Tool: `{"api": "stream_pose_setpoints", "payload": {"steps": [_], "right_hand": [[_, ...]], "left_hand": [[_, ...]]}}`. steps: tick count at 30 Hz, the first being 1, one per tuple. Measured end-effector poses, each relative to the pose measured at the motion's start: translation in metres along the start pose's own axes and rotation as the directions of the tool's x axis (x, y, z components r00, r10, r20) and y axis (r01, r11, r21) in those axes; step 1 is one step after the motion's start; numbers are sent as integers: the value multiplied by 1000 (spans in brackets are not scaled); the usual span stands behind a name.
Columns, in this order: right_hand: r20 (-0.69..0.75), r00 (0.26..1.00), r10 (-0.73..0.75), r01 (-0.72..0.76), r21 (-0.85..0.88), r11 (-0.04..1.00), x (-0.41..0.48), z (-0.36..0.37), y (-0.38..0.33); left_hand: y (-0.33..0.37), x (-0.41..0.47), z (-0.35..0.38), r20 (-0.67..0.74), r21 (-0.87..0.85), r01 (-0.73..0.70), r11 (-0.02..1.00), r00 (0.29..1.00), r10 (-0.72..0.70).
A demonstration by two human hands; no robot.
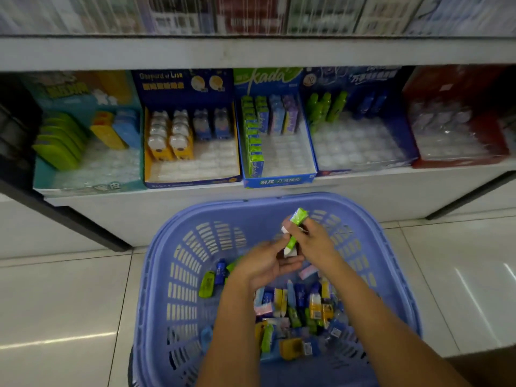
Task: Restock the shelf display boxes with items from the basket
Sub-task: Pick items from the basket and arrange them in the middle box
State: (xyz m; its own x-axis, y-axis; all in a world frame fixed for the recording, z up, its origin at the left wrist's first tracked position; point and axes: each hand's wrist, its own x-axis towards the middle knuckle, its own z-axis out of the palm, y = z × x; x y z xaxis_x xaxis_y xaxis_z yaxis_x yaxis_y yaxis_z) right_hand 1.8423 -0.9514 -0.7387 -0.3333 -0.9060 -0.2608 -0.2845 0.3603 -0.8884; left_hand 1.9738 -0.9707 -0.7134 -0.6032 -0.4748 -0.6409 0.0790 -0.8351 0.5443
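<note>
A blue plastic basket (pixel 178 263) stands on the floor below the shelf, holding several small packaged items (pixel 296 308) in green, blue, yellow and pink. Over the basket my right hand (pixel 315 241) grips a green and white packet (pixel 294 231), tilted with its top pointing toward the shelf. My left hand (pixel 265 265) is just under the packet, palm up, its fingers touching the packet's lower white end. On the low shelf stand display boxes: a teal one (pixel 89 174), a yellow-sided one (pixel 192 169), a blue "kada" box (pixel 279 163) with a row of green packets, a dark blue one (pixel 360 152) and a red one (pixel 458 146).
The display boxes show bare white tray slots toward their fronts. A higher shelf (pixel 251 51) with blurred packets runs across the top. Pale tiled floor (pixel 69 303) surrounds the basket, and dark shelf frames angle down at left and right.
</note>
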Motion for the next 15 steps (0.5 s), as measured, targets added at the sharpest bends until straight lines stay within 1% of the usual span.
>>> {"api": "stream_pose_setpoints", "payload": {"steps": [3, 7, 9, 11, 12, 13, 14, 15], "right_hand": [[-79, 992, -97, 103, 66, 993, -10, -4, -27], [-193, 945, -265, 272, 8, 962, -24, -9, -56], [-215, 919, -331, 334, -21, 942, -29, -15, -70], [-243, 891, -383, 383, -52, 922, -32, -25, -84], [-264, 878, -400, 398, -63, 915, -34, -31, -92], [-272, 873, -404, 412, -33, 911, -35, -37, -100], [-280, 874, -397, 422, 33, 906, -36, -44, -108], [-280, 886, -370, 418, 137, 898, -35, -51, -114]], "left_hand": [[23, -20, 12, 58, 86, -50, 995, 997, 45], [39, -43, 25, 123, 165, -120, 979, 987, 100], [43, -51, 30, 151, 160, -166, 973, 978, 142], [45, -56, 36, 172, 104, -192, 976, 970, 172], [46, -56, 37, 170, 68, -195, 978, 969, 181], [46, -56, 39, 150, 40, -194, 980, 971, 186], [47, -56, 39, 107, 26, -198, 980, 975, 194], [48, -55, 39, 39, 25, -207, 978, 978, 206]]}}
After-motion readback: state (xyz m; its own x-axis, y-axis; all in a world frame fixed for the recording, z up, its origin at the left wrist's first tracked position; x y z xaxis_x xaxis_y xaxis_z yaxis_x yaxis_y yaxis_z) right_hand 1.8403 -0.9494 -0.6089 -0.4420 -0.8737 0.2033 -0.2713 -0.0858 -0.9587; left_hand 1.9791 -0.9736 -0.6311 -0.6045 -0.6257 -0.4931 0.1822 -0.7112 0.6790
